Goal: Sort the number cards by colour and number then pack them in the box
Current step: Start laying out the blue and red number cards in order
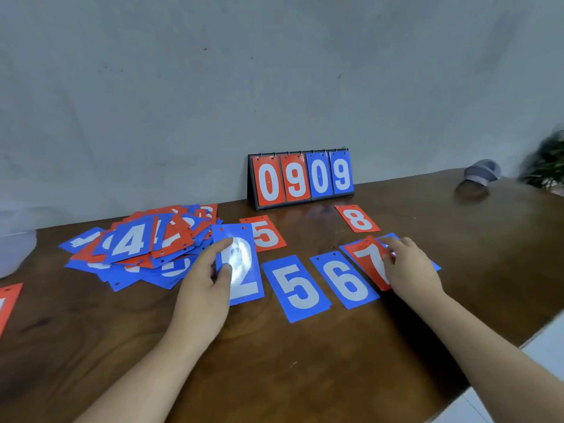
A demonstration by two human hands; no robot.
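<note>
On table, red and blue cards [143, 244]

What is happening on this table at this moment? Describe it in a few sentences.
A person is sorting number cards on a wooden table. The left hand holds a blue 2 card beside the mixed pile; the right hand holds a red 7 card over another blue card. A blue 5 and blue 6 lie between them, a red 5 and red 8 farther back.

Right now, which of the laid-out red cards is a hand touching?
The red 7, under the right hand and overlapping a blue card; the red 5 and red 8 lie untouched.
</note>
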